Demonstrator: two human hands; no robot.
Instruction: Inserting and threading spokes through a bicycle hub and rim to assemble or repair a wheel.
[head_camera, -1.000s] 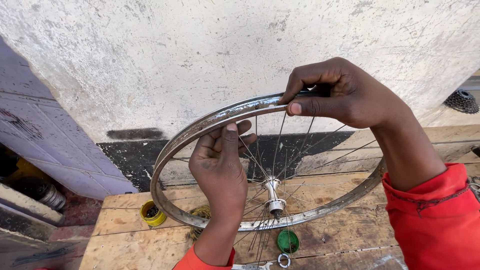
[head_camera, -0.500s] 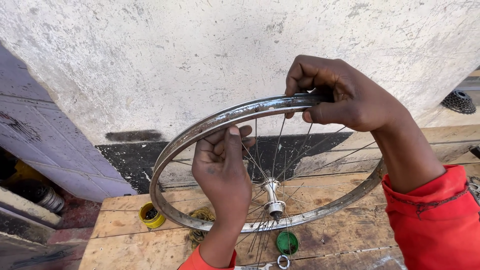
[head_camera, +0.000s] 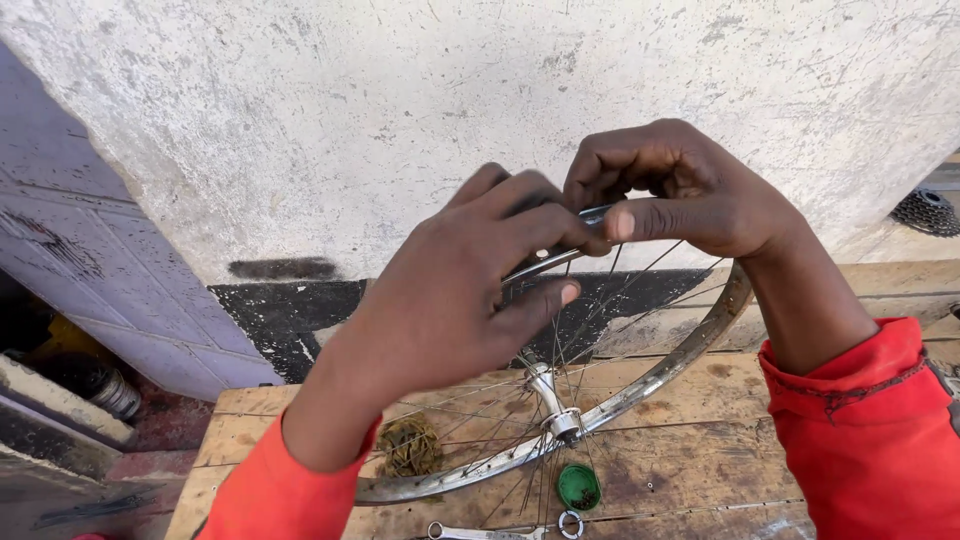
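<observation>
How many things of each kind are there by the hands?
Wheel: 1
Green cap: 1
Spanner: 1
Wire clump: 1
Sprocket: 1
Hands, left and right, on the wheel: 2
Total: 7

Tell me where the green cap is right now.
In the head view, the green cap lies on the wooden bench, low centre, just below the wheel rim and hub.
</observation>
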